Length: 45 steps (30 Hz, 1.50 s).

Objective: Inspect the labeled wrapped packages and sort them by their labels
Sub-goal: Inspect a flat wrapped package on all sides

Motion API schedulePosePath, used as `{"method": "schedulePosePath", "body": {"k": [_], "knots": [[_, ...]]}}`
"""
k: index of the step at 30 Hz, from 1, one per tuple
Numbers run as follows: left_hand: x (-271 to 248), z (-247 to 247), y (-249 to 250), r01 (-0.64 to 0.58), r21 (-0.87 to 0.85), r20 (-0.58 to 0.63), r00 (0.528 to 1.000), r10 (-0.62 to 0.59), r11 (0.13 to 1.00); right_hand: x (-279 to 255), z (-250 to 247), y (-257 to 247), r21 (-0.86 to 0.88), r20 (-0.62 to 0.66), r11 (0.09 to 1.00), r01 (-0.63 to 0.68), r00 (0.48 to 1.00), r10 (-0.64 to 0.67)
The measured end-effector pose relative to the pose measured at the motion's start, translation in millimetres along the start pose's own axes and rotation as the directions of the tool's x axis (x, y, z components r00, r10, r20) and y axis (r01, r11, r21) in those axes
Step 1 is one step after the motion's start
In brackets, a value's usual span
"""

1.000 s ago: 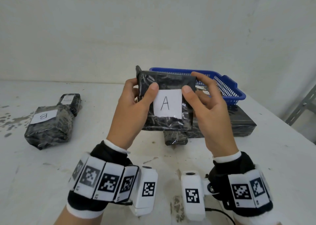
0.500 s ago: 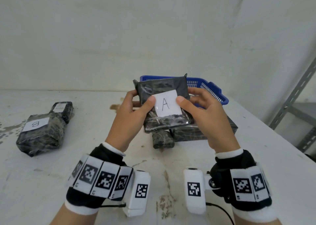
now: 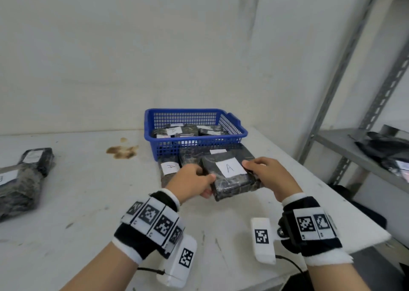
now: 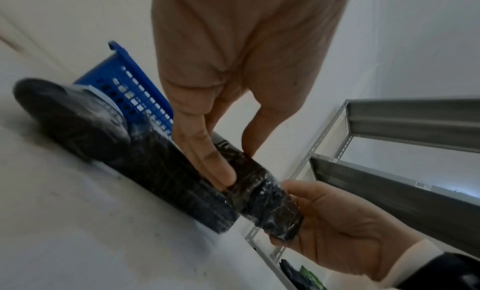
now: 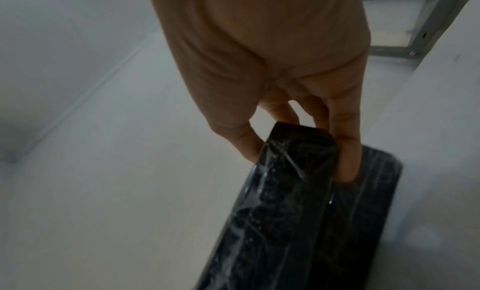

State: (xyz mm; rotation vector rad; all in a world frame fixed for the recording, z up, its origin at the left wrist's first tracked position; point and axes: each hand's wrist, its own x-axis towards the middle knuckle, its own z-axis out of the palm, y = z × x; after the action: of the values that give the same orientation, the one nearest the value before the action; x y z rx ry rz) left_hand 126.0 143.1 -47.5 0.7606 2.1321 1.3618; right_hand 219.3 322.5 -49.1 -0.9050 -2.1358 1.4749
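- my left hand (image 3: 192, 181) grips the left end of the package marked a (image 3: 230, 181), thumb on top and fingers curled under it.
- my right hand (image 3: 269, 178) pinches the right end of the same package, thumb over the top edge and fingers (image 5: 346, 148) down its far side.
- the package is between my two hands, its label up. its long axis runs from one hand to the other, a little turned, with the near corner toward my left wrist.
- directly under and behind my hands lies a bigger flat package (image 3: 234, 154) on the worktop (image 3: 88, 202). whether the held package already touches it i cannot tell.
- just beyond my left hand is another package with an a label (image 3: 169, 169), so i judge that the a group is here.
- the blue basket (image 3: 234, 136) with unsorted packages is farther ahead of both hands.
- the package marked b (image 3: 20, 186) lies well apart, far out past my left hand.
- both hands are equally near. i think the next move is only to lower the package straight down and let go.
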Motion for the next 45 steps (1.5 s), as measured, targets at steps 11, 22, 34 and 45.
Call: {"method": "schedulePosePath", "body": {"k": [11, 22, 34, 45], "knots": [[12.2, 39.0, 14.0, 0.064, 0.029, 0.156, 0.985, -0.068, 0.998, 28.8, -46.1, 53.2, -0.092, -0.099, 0.986, -0.138, 0.987, 0.129], [4.5, 18.5, -14.1, 0.089, -0.114, 0.008, 0.996, -0.088, 0.990, 41.6, -38.8, 60.4, -0.134, -0.121, 0.980, -0.148, 0.984, 0.132], [-11.9, -30.1, -22.0, 0.019, -0.291, -0.191, 0.978, -0.078, 0.956, 18.3, -28.3, 23.6, -0.282, -0.241, 0.959, 0.003, 0.968, -0.074], [-55.0, -217.3, -55.8, 0.400, 0.166, -0.785, 0.607, -0.124, 0.901, -24.3, 110.0, -37.5, -0.020, 0.214, 0.966, 0.257, 0.945, -0.247]]}}
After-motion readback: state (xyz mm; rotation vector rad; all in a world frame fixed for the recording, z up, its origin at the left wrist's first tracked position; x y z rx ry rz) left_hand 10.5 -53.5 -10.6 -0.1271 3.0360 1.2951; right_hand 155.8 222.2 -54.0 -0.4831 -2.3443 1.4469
